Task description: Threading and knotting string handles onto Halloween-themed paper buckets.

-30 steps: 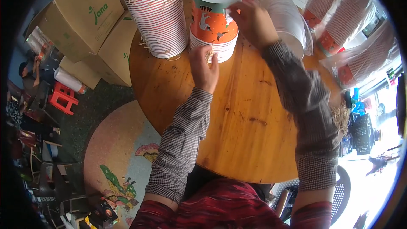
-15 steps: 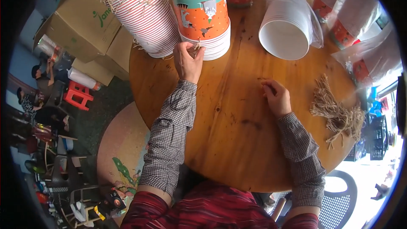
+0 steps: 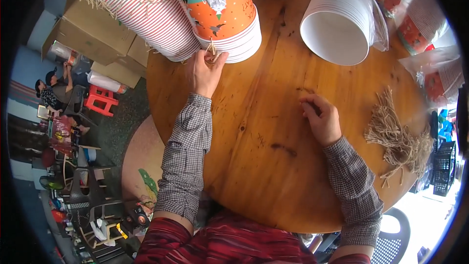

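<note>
Just above the left hand (image 3: 204, 71), a nested stack of orange paper buckets (image 3: 222, 17) stands; its fingers pinch a short twine piece (image 3: 211, 55) against the lowest rim. The right hand (image 3: 322, 120) rests loosely curled, holding nothing, on the round wooden table (image 3: 254, 156). Beyond it lies a sleeve of white cups (image 3: 342, 19); to its right, a frayed twine bundle (image 3: 395, 137). Cardboard boxes (image 3: 93, 44) stand left.

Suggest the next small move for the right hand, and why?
Probably reach right to the pile of twine pieces and pick one up. The right hand rests empty on the round wooden table, while the left hand pinches twine at the orange bucket stack.
</note>
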Demonstrator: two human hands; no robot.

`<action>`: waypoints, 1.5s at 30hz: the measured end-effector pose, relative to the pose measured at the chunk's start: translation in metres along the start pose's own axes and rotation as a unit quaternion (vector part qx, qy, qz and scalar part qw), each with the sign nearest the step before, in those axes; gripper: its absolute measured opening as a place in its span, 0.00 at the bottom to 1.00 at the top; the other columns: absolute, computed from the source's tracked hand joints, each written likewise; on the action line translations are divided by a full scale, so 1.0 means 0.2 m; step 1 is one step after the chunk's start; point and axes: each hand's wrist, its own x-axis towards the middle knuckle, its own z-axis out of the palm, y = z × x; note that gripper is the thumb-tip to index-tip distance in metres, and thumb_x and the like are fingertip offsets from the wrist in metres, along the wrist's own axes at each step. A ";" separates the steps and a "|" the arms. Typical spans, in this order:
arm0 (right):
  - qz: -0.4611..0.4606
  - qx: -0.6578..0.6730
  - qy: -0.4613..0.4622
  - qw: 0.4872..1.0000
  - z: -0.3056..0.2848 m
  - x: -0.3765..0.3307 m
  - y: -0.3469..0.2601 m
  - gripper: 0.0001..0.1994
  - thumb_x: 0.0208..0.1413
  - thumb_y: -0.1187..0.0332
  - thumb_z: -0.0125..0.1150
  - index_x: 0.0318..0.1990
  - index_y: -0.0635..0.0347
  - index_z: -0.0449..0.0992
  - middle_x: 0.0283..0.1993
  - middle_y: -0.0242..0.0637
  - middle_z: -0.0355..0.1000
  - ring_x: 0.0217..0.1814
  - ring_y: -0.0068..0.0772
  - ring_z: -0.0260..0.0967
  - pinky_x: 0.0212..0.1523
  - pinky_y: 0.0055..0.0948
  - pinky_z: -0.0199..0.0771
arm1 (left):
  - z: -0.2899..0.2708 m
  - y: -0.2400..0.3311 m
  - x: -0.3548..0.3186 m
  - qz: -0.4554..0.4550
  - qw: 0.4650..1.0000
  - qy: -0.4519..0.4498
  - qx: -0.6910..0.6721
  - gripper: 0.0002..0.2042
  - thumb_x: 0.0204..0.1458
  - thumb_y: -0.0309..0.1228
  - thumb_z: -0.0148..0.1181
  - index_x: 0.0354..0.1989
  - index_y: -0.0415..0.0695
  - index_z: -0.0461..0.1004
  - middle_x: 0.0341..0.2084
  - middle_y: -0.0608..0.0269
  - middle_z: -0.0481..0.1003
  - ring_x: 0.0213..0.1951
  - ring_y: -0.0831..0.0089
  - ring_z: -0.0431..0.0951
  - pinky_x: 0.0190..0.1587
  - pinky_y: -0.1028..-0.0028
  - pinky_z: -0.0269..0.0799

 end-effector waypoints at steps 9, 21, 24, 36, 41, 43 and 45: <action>0.006 0.004 -0.004 1.000 -0.01 0.01 -0.01 0.05 0.56 0.75 0.57 0.38 0.66 0.75 0.32 0.38 0.73 0.28 0.25 0.72 0.31 0.23 0.72 | -0.01 -0.08 0.03 0.095 0.993 -0.024 -0.069 0.11 0.56 0.32 0.54 0.26 0.38 0.71 0.22 0.56 0.73 0.26 0.58 0.72 0.30 0.63 0.66; 0.005 -0.005 -0.016 1.000 0.00 0.00 0.00 0.06 0.55 0.74 0.57 0.39 0.65 0.76 0.33 0.40 0.73 0.30 0.28 0.72 0.34 0.24 0.72 | -0.16 -0.12 -0.07 0.003 0.970 0.134 -0.202 0.06 0.52 0.28 0.56 0.36 0.40 0.72 0.27 0.64 0.74 0.29 0.75 0.71 0.34 0.75 0.68; 0.008 -0.025 -0.015 1.000 -0.02 0.00 0.00 0.06 0.56 0.73 0.57 0.39 0.64 0.76 0.34 0.41 0.73 0.31 0.31 0.73 0.35 0.25 0.72 | -0.11 0.08 -0.08 0.116 0.982 0.118 -0.092 0.15 0.47 0.35 0.66 0.39 0.42 0.70 0.28 0.62 0.70 0.33 0.68 0.71 0.40 0.68 0.67; -0.012 -0.032 -0.013 0.999 -0.01 0.00 0.03 0.07 0.54 0.71 0.57 0.39 0.63 0.76 0.41 0.44 0.75 0.43 0.43 0.74 0.44 0.31 0.73 | -0.09 -0.09 -0.03 0.037 0.975 0.167 -0.144 0.08 0.57 0.30 0.56 0.40 0.39 0.70 0.34 0.61 0.73 0.36 0.71 0.73 0.41 0.72 0.70; -0.022 -0.039 -0.014 0.999 -0.01 0.00 0.02 0.07 0.54 0.72 0.57 0.39 0.62 0.76 0.41 0.44 0.75 0.42 0.43 0.74 0.44 0.31 0.73 | -0.02 0.04 -0.05 0.135 0.973 0.119 -0.143 0.25 0.39 0.25 0.74 0.45 0.39 0.66 0.40 0.62 0.69 0.41 0.73 0.71 0.45 0.74 0.70; -0.023 -0.035 -0.014 0.999 -0.01 0.00 0.02 0.07 0.54 0.72 0.57 0.39 0.62 0.76 0.41 0.44 0.75 0.42 0.44 0.74 0.44 0.31 0.73 | -0.01 0.02 -0.03 0.091 0.977 0.097 -0.168 0.13 0.48 0.23 0.66 0.40 0.39 0.68 0.34 0.65 0.71 0.37 0.76 0.72 0.41 0.76 0.71; -0.027 -0.034 -0.015 0.999 -0.01 0.00 0.02 0.07 0.54 0.72 0.57 0.39 0.62 0.76 0.42 0.44 0.75 0.42 0.44 0.74 0.44 0.32 0.73 | -0.02 -0.11 -0.01 0.069 0.976 0.113 -0.172 0.03 0.55 0.20 0.56 0.35 0.38 0.69 0.28 0.67 0.73 0.32 0.79 0.73 0.38 0.79 0.71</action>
